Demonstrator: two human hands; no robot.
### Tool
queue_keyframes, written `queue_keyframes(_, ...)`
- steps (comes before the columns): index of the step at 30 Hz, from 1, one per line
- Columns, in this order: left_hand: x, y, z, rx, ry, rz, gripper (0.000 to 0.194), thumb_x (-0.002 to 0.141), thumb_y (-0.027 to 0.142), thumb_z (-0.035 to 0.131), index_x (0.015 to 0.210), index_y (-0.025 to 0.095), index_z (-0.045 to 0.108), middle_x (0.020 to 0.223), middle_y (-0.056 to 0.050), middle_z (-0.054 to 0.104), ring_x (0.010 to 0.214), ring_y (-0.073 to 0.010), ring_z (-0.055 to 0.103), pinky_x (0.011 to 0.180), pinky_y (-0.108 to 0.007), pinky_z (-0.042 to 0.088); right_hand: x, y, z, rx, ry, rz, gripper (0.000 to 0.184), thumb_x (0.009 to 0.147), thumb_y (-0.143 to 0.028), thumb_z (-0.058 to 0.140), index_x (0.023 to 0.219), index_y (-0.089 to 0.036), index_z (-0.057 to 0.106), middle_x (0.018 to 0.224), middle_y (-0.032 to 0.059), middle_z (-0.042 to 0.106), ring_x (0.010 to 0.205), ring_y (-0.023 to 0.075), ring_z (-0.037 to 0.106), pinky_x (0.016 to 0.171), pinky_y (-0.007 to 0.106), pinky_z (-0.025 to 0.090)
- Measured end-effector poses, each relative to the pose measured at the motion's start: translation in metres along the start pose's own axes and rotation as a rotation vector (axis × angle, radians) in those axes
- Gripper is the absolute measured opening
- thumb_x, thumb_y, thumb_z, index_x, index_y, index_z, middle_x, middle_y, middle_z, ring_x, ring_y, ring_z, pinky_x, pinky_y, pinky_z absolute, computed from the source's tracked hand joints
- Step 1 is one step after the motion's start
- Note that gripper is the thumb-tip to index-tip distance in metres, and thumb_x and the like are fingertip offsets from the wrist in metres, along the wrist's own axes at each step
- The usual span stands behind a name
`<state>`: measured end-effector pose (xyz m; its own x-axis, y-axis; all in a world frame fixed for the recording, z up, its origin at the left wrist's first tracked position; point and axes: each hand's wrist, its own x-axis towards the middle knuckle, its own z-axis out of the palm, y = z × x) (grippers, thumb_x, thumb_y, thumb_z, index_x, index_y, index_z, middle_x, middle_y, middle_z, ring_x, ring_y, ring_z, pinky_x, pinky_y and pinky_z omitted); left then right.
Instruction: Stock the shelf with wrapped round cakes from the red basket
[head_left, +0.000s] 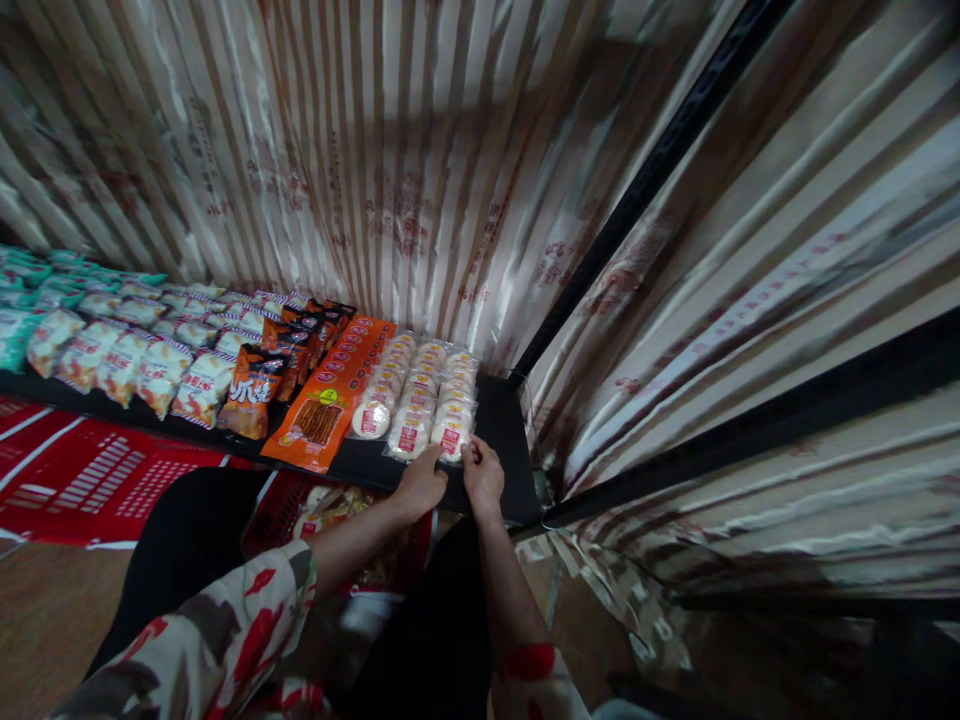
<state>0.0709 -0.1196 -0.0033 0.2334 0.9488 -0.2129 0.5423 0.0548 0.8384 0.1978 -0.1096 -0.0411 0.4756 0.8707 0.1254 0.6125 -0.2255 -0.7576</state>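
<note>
Round white wafers or crackers in clear wrappers with red labels lie in three overlapping columns near the right end of a black shelf (510, 430). At the front of the rightmost column, my right hand (484, 478) pinches the right edge of a wrapped white cracker packet (451, 437). My left hand (421, 487) is closed at the same packet's lower left edge, its fingertips partly hidden. Beside the columns lies a flat orange snack bag (322, 410) printed with brown sticks.
Orange-brown snack bags (251, 390) and rows of white snack bags (154, 370) fill the shelf leftward, with green packets (19, 335) beyond. A red basket (274, 515) holding packets sits below. A black post (600, 250) rises at the shelf's right end before pleated curtains (405, 150).
</note>
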Motion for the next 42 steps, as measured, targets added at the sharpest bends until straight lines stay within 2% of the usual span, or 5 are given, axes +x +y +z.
queue_keyframes(14, 0.000, -0.004, 0.011, 0.083, 0.016, 0.059, 0.057, 0.075, 0.005, 0.045, 0.132, 0.005, 0.041, 0.141, -0.015, 0.038, 0.131, -0.0216, 0.033, 0.111, -0.030, 0.024, -0.005, 0.003, 0.003, -0.037, 0.028, 0.007, 0.041, 0.081, -0.039, 0.041, 0.109, -0.017, 0.062, 0.094, 0.0070, 0.062, 0.080, 0.0168, 0.058, 0.068, 0.026, 0.041)
queue_keyframes(21, -0.013, -0.006, 0.012, 0.051, 0.105, 0.167, 0.049, 0.074, 0.003, 0.044, 0.121, 0.008, 0.052, 0.133, -0.013, 0.048, 0.125, -0.0196, 0.042, 0.108, -0.029, 0.030, -0.015, 0.007, 0.004, 0.067, 0.164, -0.077, 0.051, 0.082, -0.043, 0.035, 0.112, -0.008, 0.058, 0.102, 0.0165, 0.061, 0.089, 0.0213, 0.056, 0.079, 0.032, 0.043)
queue_keyframes(26, -0.029, -0.019, 0.012, 0.006, 0.174, 0.244, 0.040, 0.070, -0.001, 0.043, 0.104, 0.012, 0.061, 0.115, -0.010, 0.061, 0.109, -0.0172, 0.055, 0.100, -0.028, 0.040, -0.039, 0.000, 0.007, 0.179, 0.228, -0.094, 0.050, 0.085, -0.044, 0.034, 0.109, -0.009, 0.059, 0.105, 0.0167, 0.060, 0.094, 0.0209, 0.056, 0.080, 0.032, 0.043)
queue_keyframes(36, -0.055, -0.056, 0.010, -0.030, 0.188, 0.309, 0.035, 0.070, -0.001, 0.037, 0.084, 0.017, 0.063, 0.095, -0.006, 0.065, 0.091, -0.0153, 0.058, 0.087, -0.025, 0.045, -0.097, -0.007, 0.033, 0.327, 0.178, -0.231, 0.037, 0.088, -0.038, 0.038, 0.101, -0.013, 0.061, 0.096, 0.0120, 0.064, 0.086, 0.0175, 0.060, 0.080, 0.032, 0.047)
queue_keyframes(42, -0.068, -0.090, 0.001, 0.112, 0.139, 0.214, 0.027, 0.075, 0.005, 0.038, 0.075, 0.016, 0.062, 0.083, -0.005, 0.062, 0.082, -0.0148, 0.056, 0.079, -0.025, 0.044, -0.136, -0.003, 0.051, 0.247, 0.064, -0.346, 0.033, 0.089, -0.033, 0.037, 0.098, -0.015, 0.062, 0.093, 0.0112, 0.066, 0.088, 0.0183, 0.061, 0.082, 0.033, 0.047)
